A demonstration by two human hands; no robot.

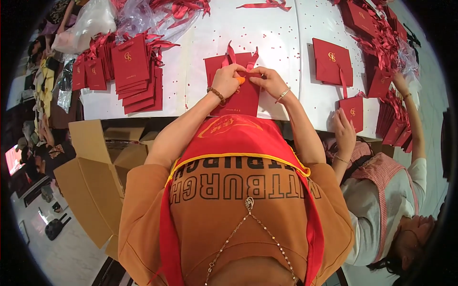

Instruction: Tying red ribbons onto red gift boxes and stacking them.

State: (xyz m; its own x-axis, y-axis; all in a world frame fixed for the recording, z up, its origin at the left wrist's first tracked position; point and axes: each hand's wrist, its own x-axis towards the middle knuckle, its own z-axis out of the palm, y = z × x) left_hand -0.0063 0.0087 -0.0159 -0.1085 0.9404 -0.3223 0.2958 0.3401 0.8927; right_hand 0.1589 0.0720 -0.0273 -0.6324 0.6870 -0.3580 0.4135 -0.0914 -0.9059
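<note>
A red paper gift bag (242, 103) lies flat on the white table just in front of me, with another red piece (211, 66) showing beneath its upper left. Two ends of a red ribbon (231, 51) stick up past my fingertips at the bag's top. My left hand (228, 81), with an orange cover on one finger, is closed in a pinch at the ribbon. From the other side my right hand (270, 83) pinches at the same spot, fingertips almost meeting the left ones. Exactly how the ribbon passes between the fingers is hidden.
Stacked red bags with ribbons (133, 66) stand at the left, beside clear plastic (143, 19). On the right, a co-worker's hand (344, 128) touches a small red bag (352, 112); more bags (332, 59) lie beyond. An opened cardboard box (90, 176) is below left.
</note>
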